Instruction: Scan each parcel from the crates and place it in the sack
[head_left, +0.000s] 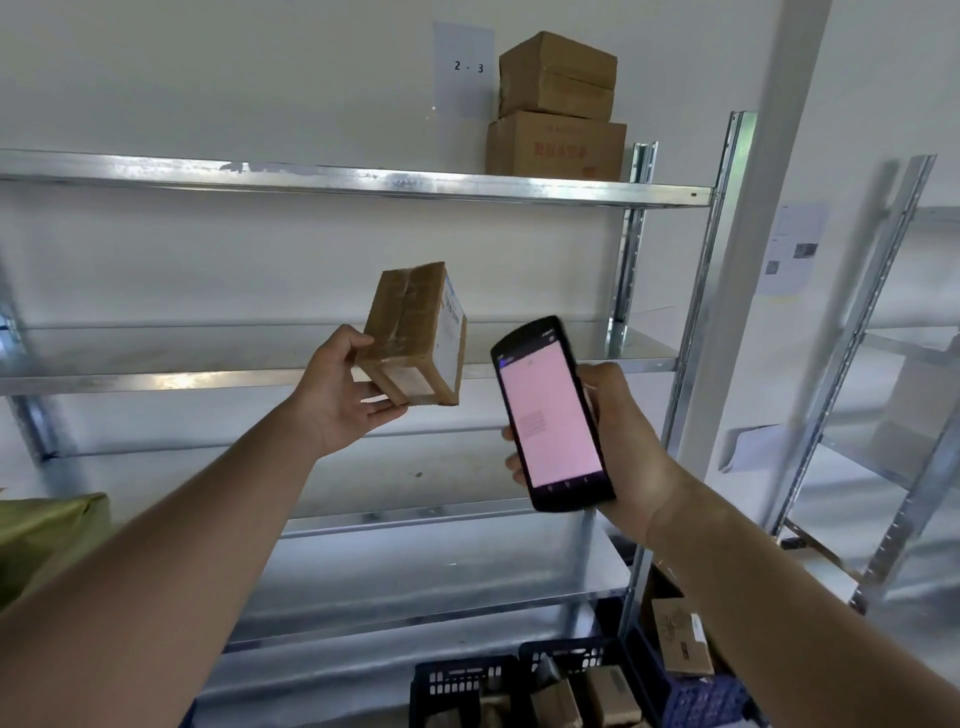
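My left hand (340, 392) holds up a small taped cardboard parcel (410, 332) by its lower left corner, its white label turned to the right. My right hand (621, 441) grips a black handheld scanner (553, 413), whose pale pink screen faces me; it sits just right of and slightly below the parcel. Dark blue crates (457, 680) with several brown parcels stand on the floor at the bottom. A yellow-green sack (47, 530) shows at the left edge.
A metal shelving rack (363, 182) fills the wall ahead; two stacked cardboard boxes (556, 109) sit on its top shelf. A second rack (883, 364) stands to the right behind a white post. A boxed parcel (680, 642) leans by the crates.
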